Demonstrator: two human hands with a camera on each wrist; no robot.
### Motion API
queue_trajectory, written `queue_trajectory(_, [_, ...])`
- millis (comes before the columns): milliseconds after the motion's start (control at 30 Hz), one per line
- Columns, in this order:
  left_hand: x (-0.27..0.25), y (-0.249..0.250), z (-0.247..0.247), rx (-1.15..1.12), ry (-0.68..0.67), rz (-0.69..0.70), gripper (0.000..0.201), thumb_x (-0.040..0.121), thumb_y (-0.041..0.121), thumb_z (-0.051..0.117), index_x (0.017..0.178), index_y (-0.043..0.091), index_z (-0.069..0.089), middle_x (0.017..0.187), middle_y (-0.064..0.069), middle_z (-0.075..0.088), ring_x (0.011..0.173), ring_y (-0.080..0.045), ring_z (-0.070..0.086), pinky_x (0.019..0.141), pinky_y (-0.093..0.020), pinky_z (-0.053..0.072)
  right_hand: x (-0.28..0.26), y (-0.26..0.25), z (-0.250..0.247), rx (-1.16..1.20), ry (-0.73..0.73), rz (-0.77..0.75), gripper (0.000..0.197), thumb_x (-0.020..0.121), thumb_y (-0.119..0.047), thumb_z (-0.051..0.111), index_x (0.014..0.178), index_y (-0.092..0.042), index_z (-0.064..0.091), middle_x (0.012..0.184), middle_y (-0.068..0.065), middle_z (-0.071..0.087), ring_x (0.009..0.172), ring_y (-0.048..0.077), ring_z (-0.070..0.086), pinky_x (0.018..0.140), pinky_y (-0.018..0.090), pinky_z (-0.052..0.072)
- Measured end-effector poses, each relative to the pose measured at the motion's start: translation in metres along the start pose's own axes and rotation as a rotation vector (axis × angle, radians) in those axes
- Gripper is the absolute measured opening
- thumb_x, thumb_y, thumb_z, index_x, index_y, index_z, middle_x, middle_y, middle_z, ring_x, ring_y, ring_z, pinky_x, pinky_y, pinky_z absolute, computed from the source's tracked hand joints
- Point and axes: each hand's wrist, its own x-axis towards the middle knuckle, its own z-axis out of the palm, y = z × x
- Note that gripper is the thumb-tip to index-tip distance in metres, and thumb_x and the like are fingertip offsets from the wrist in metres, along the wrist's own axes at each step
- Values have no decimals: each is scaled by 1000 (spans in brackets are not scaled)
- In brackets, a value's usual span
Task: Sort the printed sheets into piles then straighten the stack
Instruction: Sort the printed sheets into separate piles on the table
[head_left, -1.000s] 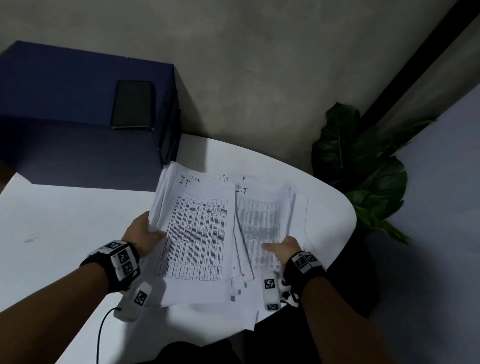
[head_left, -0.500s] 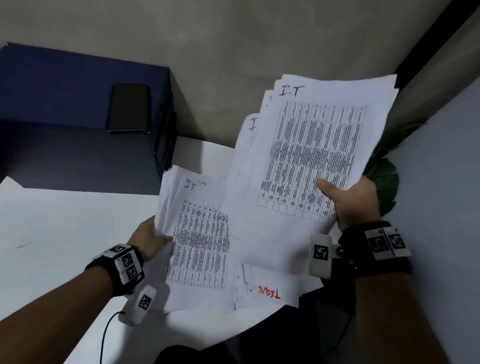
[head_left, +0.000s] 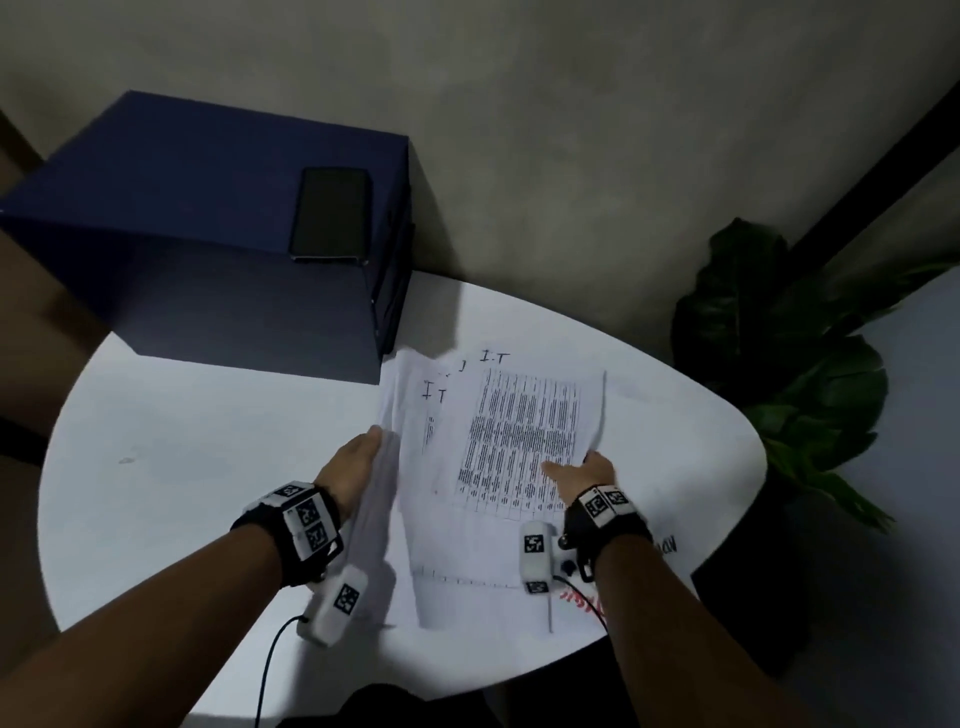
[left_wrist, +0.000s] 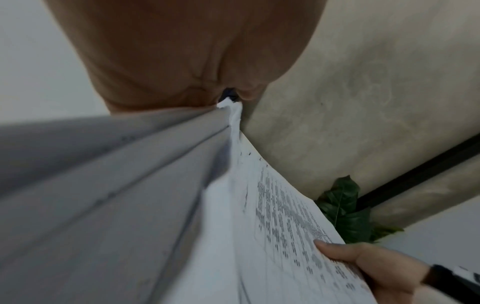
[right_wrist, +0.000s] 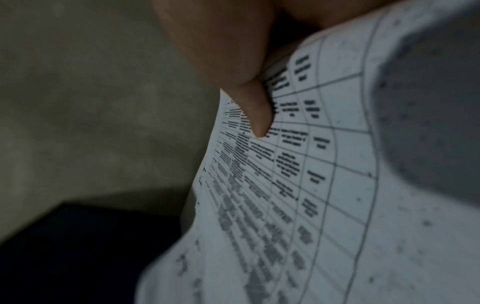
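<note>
A stack of printed sheets (head_left: 519, 441) with tables and a handwritten "I.T" heading sits low over the white table (head_left: 208, 467). My left hand (head_left: 358, 457) holds the stack's left edge, where the sheets curl up against the palm (left_wrist: 182, 51). My right hand (head_left: 582, 470) pinches the stack's right side, with its thumb (right_wrist: 249, 102) pressed on the top sheet (right_wrist: 311, 185). The left wrist view shows the top sheet (left_wrist: 272, 226) slanting down to the right hand (left_wrist: 363, 265). The left fingers are hidden by paper.
A dark blue box (head_left: 208, 234) stands at the table's back left with a black phone (head_left: 332, 213) on top. A leafy plant (head_left: 779, 374) stands past the table's right edge. A sheet with red writing (head_left: 587, 605) lies under my right wrist.
My right hand has brought its raised bundle down and left onto the pile held by my left hand. The two bundles now overlap as one stack.
</note>
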Motion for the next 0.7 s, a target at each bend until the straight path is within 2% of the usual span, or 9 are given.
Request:
queue_trajectory(67, [-35, 30, 7, 79, 32, 22, 67, 90, 70, 41, 139, 24, 43, 128, -5, 61, 113, -27, 61, 105, -40, 43, 4, 2, -2, 43, 6, 74, 84, 83, -26, 74, 149, -2, 27, 149, 16, 41, 131, 34, 47, 98, 33, 42])
queue_trajectory(133, [-51, 42, 15, 107, 53, 99, 35, 102, 46, 41, 133, 32, 34, 111, -8, 62, 90, -26, 60, 79, -33, 45, 6, 3, -8, 66, 3, 125, 86, 83, -32, 73, 149, -4, 27, 150, 15, 40, 131, 33, 49, 98, 34, 43])
queue_trajectory(200, [-57, 44, 19, 124, 42, 180, 27, 104, 36, 42, 129, 31, 34, 90, -7, 62, 74, -22, 57, 65, -28, 42, 3, 3, -8, 50, 35, 86, 84, 83, -28, 74, 149, -4, 27, 149, 16, 41, 130, 34, 48, 97, 33, 43])
queue_trajectory(300, [-53, 40, 20, 131, 10, 190, 52, 97, 19, 60, 135, 33, 27, 93, -6, 66, 74, -18, 62, 69, -24, 49, -4, 4, 0, -53, 19, -33, 69, 86, -16, 72, 143, 0, 36, 144, 16, 47, 128, 32, 50, 90, 29, 42])
queue_trajectory(367, [-48, 34, 21, 199, -27, 172, 92, 86, 3, 71, 147, 39, 11, 114, -3, 63, 96, -23, 65, 90, -34, 54, -11, 2, 7, -62, -15, -69, 63, 87, -15, 70, 140, 1, 40, 141, 14, 50, 127, 30, 51, 90, 28, 43])
queue_trajectory(433, [-47, 32, 21, 243, -6, 137, 110, 82, -2, 72, 153, 40, -1, 124, -1, 59, 109, -27, 61, 104, -44, 48, -14, 2, 6, -51, -4, -66, 71, 88, -18, 69, 146, -3, 32, 149, 13, 41, 134, 30, 44, 103, 32, 39])
queue_trajectory(533, [-46, 32, 22, 201, 57, 115, 88, 87, -2, 67, 155, 24, 18, 122, -10, 66, 107, -29, 64, 103, -40, 47, -18, 7, -6, -122, 56, -78, 73, 89, -20, 68, 149, -7, 28, 152, 12, 37, 137, 30, 41, 108, 34, 36])
queue_trajectory(633, [-43, 32, 23, 231, 122, 134, 45, 89, -1, 62, 132, 7, 55, 119, -15, 69, 105, -30, 65, 88, -32, 48, -24, 21, -8, -182, 1, -98, 76, 88, -22, 69, 150, -8, 26, 153, 12, 36, 139, 29, 39, 109, 33, 35])
queue_trajectory(700, [-44, 37, 28, 237, 125, 127, 30, 92, 9, 59, 122, 7, 61, 117, -13, 70, 103, -30, 65, 89, -36, 50, -30, 29, 6, -211, -49, -113, 74, 88, -24, 69, 149, -6, 29, 150, 12, 40, 136, 28, 43, 105, 31, 38])
